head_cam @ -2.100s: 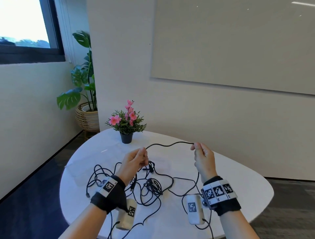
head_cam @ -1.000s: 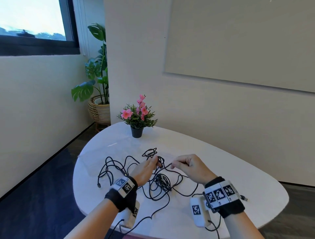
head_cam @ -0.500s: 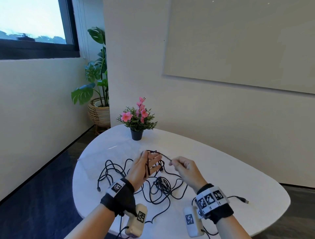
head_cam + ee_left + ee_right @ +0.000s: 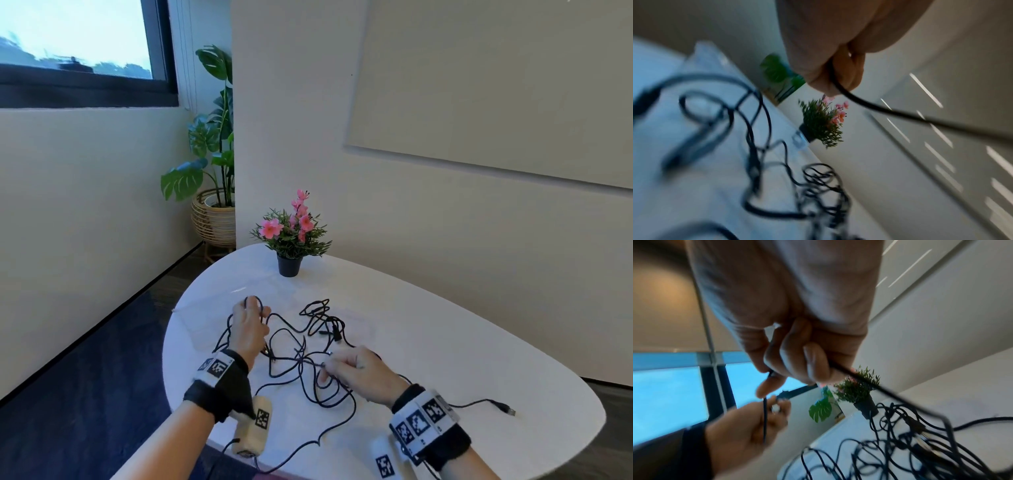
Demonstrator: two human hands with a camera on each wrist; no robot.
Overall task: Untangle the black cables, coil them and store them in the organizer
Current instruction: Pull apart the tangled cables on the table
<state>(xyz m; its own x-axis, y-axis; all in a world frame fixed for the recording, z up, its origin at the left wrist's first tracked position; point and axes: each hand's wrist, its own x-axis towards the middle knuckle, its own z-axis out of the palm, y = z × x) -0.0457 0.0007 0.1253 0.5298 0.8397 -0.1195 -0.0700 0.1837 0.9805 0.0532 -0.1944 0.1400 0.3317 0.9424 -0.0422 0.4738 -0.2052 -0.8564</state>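
Observation:
Several black cables (image 4: pixel 306 363) lie tangled on the white table (image 4: pixel 428 346). My left hand (image 4: pixel 254 308) is raised at the left of the tangle, fingers curled round a loop of one black cable (image 4: pixel 840 91). In the left wrist view that cable runs taut to the right. My right hand (image 4: pixel 328 366) hovers low over the near side of the tangle and pinches the same cable (image 4: pixel 771 374) between thumb and forefinger. One loose plug (image 4: pixel 509 411) lies at the right. A faint clear flat organizer (image 4: pixel 209 306) sits under the left hand.
A small black pot of pink flowers (image 4: pixel 289 240) stands at the table's far side. A big leafy plant in a wicker basket (image 4: pixel 214 219) is on the floor in the corner. The table's near edge (image 4: pixel 308 474) lies just below my wrists.
The hands, close together half a second ago, have drawn apart. The left went left with the loop on its fingers. The right came down and nearer to me, along the cable.

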